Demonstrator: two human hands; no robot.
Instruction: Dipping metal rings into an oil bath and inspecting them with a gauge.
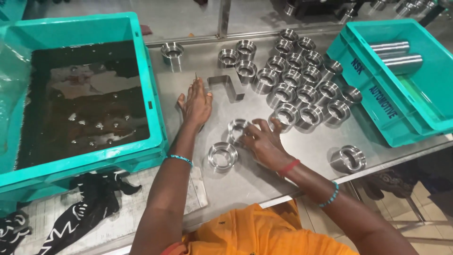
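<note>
Nearest us, a shiny steel ring (222, 155) lies flat on the metal table (264, 174), just beside our right hand (265, 141). That hand curls its fingers around a second ring (237, 128), gripping its rim; this ring is short, round, hollow and brightly polished, and it sits right under the fingertips. Our left hand (196, 105) rests open and flat on the table, holding nothing, beside a bent metal bracket (227, 87). To the left, a teal crate (80, 94) holds dark liquid. Farther off stands a cluster of rings (302, 80), and at right a teal bin (401, 71) holds two steel cylinders (394, 54).
</note>
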